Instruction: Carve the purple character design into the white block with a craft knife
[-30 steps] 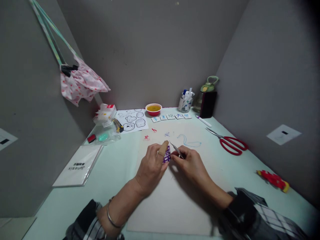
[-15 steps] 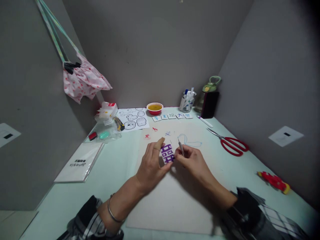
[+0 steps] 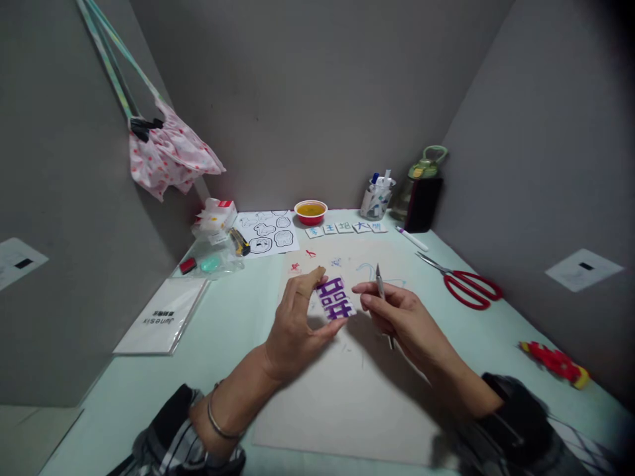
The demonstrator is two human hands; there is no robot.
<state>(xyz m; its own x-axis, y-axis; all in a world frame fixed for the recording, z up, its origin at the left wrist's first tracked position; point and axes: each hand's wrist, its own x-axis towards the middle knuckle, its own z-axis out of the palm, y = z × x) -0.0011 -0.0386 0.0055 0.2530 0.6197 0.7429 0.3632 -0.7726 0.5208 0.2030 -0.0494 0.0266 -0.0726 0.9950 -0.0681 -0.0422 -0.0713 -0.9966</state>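
My left hand (image 3: 296, 320) pinches a small white paper piece with a purple cut-out character (image 3: 334, 298), holding it up above a large white cutting mat (image 3: 347, 390). A bandage wraps that hand's forefinger. My right hand (image 3: 404, 317) is closed round a thin silver craft knife (image 3: 381, 291), its blade pointing up, just right of the paper piece and not touching it. Small red and blue paper scraps (image 3: 317, 259) lie on the mat beyond my hands.
Red-handled scissors (image 3: 464, 283) lie at the right, a red and yellow object (image 3: 555, 363) further right. At the back stand a red bowl (image 3: 310, 211), a pen cup (image 3: 377, 198), a bottle (image 3: 421, 185), small lettered tiles (image 3: 347, 228) and a printed sheet (image 3: 265, 233). A white booklet (image 3: 161, 324) lies left.
My left hand has lifted and turned the purple paper piece face up. My right hand has drawn the knife away to the right, blade now upright.
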